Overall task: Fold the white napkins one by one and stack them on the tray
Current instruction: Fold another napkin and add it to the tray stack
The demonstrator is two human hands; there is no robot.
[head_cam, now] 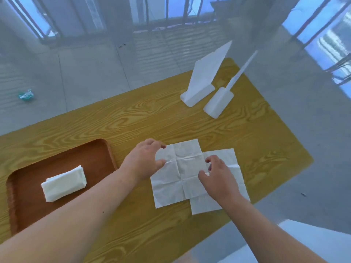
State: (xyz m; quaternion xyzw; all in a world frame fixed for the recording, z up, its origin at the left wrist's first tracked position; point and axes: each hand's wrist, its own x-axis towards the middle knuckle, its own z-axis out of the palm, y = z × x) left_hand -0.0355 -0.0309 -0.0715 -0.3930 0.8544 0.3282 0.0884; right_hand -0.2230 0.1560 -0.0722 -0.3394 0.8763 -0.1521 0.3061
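Two unfolded white napkins lie overlapping on the wooden table. The top napkin (pixel 178 179) shows cross-shaped creases, and the lower napkin (pixel 233 160) sticks out to its right. My left hand (pixel 146 158) rests its curved fingertips and thumb on the top napkin's left edge. My right hand (pixel 218 177) is curled over the overlap, with thumb and fingers pinching the top napkin's right edge. A folded napkin (pixel 64 183) lies on the brown tray (pixel 91 154) at the left.
Two white plastic stands (pixel 201 90) (pixel 218 101) sit upright at the table's far right. The table's right edge and near right corner drop off to a grey tiled floor. A crumpled teal wrapper (pixel 25 95) lies on the floor at the far left.
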